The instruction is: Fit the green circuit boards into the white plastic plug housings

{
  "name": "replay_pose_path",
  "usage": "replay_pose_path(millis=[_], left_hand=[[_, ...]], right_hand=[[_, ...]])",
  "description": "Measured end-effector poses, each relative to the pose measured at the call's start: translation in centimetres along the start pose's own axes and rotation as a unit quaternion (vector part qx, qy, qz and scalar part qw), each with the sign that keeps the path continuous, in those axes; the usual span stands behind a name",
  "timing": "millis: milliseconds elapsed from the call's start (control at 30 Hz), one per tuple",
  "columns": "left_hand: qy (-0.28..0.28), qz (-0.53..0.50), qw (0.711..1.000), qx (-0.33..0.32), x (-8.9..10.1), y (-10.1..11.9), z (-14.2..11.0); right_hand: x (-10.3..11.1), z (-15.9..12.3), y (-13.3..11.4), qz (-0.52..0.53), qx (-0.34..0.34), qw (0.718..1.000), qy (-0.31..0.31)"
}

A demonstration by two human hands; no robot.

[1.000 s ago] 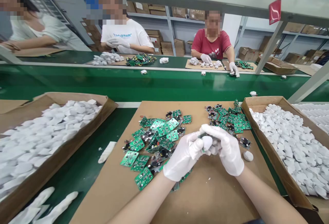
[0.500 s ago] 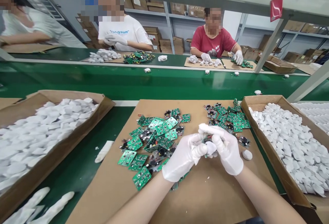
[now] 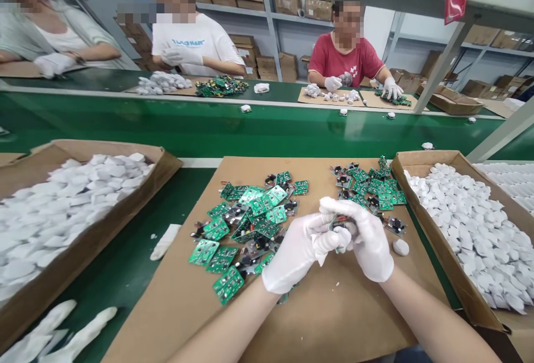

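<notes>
Both my hands wear white gloves and meet over the cardboard sheet (image 3: 334, 318). Between them is a small circuit board (image 3: 344, 220) with dark and red parts, mostly covered by the fingers. A rounded white piece (image 3: 344, 235) sits against its near side. My left hand (image 3: 294, 252) is closed on the board from the left, thumb by the white piece. My right hand (image 3: 372, 243) curls round it from the right. Left of my hands lies a pile of green circuit boards (image 3: 254, 213). A single white piece (image 3: 401, 247) rests right of my right hand.
Cardboard trays of white pieces stand left (image 3: 104, 207) and right (image 3: 403, 171). A second board pile (image 3: 375, 188) lies behind my right hand. Beyond runs a green conveyor (image 3: 187, 127) with a few small assemblies. Several gloved co-workers sit opposite. White finger-shaped scraps (image 3: 81, 341) lie lower left.
My right thumb has drawn back, showing more of the board between my hands. Assemblies on the conveyor have shifted slightly right. At far left, a co-worker's gloved hand has come into view.
</notes>
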State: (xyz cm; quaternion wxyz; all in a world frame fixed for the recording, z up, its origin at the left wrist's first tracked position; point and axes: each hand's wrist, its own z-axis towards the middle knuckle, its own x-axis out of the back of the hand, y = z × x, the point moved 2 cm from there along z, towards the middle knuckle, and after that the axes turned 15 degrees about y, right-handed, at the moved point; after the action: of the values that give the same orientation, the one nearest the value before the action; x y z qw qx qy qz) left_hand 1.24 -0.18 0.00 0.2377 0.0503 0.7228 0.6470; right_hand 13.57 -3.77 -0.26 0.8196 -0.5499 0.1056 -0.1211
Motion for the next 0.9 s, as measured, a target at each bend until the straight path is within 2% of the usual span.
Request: replay_pose_path(millis=[67, 100, 233, 433, 533, 633, 767, 833, 900], left_hand=[[-0.003, -0.002, 1.0, 0.0, -0.1, 0.2, -0.06], [-0.002, -0.001, 1.0, 0.0, -0.12, 0.26, -0.06], [0.011, 0.008, 1.0, -0.006, -0.04, 0.35, -0.02], [0.021, 0.005, 1.0, 0.001, 0.02, 0.05, -0.15], [0.027, 0.01, 1.0, 0.005, -0.04, -0.04, -0.12], [0.011, 0.008, 1.0, 0.002, -0.2, 0.13, -0.09], [-0.021, 0.001, 1.0, -0.023, -0.23, 0.39, -0.23], [-0.033, 0.013, 0.999, -0.035, -0.12, 0.29, -0.3], [-0.034, 0.025, 0.998, -0.04, 0.03, 0.06, -0.31]], right_hand=[[0.15, 0.02, -0.21, 0.055, -0.033, 0.998, -0.015], [0.22, 0.03, -0.36, 0.07, -0.029, 0.997, -0.014], [0.21, 0.02, -0.64, 0.033, 0.028, 0.999, 0.008], [-0.18, 0.04, -0.23, 0.059, 0.019, 0.998, 0.008], [-0.14, 0.08, -0.28, 0.037, 0.024, 0.999, 0.019], [0.03, 0.09, -0.21, 0.055, -0.024, 0.998, 0.02], [0.18, 0.02, -0.28, 0.11, -0.092, 0.99, -0.009], [0.17, 0.0, -0.53, 0.104, -0.09, 0.99, -0.01], [0.04, -0.02, -0.78, 0.075, -0.054, 0.996, -0.005]])
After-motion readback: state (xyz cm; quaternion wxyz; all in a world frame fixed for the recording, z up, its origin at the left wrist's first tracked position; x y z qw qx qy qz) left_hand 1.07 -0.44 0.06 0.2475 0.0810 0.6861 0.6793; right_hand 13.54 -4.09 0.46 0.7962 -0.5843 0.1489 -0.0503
